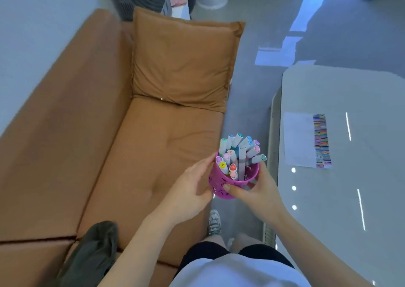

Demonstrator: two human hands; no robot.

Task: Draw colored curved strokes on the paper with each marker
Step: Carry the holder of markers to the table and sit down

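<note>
two hands, left hand (192, 190) and right hand (256, 190), clasp a purple cup (225, 188) of markers (238, 153) above the floor, near a table (341, 199) bearing striped paper (300, 137).

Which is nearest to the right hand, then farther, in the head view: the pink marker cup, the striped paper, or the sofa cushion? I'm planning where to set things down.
1. The pink marker cup, held in the grip of the right hand.
2. The striped paper, on the table to the right.
3. The sofa cushion, far up the couch, to the left.
</note>
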